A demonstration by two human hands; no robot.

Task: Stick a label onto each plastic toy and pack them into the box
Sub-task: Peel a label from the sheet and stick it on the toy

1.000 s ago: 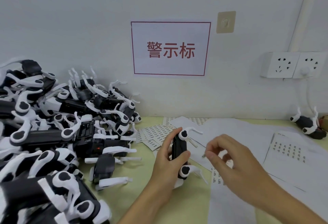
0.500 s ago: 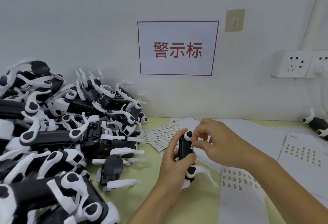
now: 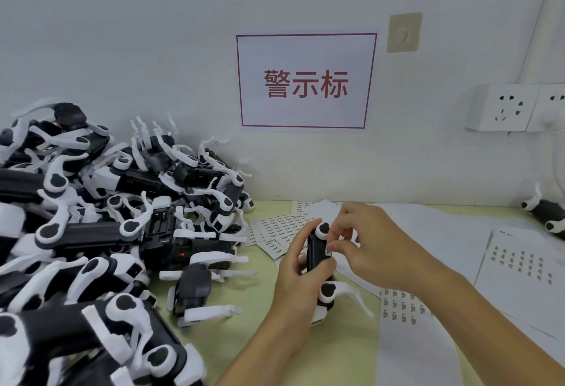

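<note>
Labelling is the step in hand: the left hand (image 3: 301, 278) grips the toy (image 3: 319, 258) above the bench (image 3: 305, 352), the right hand (image 3: 371, 246) pinches a small label (image 3: 329, 251) onto it, and next I think firm pressing, then packing.

Wall sign (image 3: 306, 80) (red characters), sockets (image 3: 507, 108) right, beige hook (image 3: 404, 32) above.

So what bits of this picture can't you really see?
Head view, the only one:
- Label on the held toy: mostly covered by the right hand.
- Toy's far side: hidden by the left hand.
- Print on the label sheets: too small to read.
- Toy pile: cut off by the left edge.
- Packing box: not in view.
</note>
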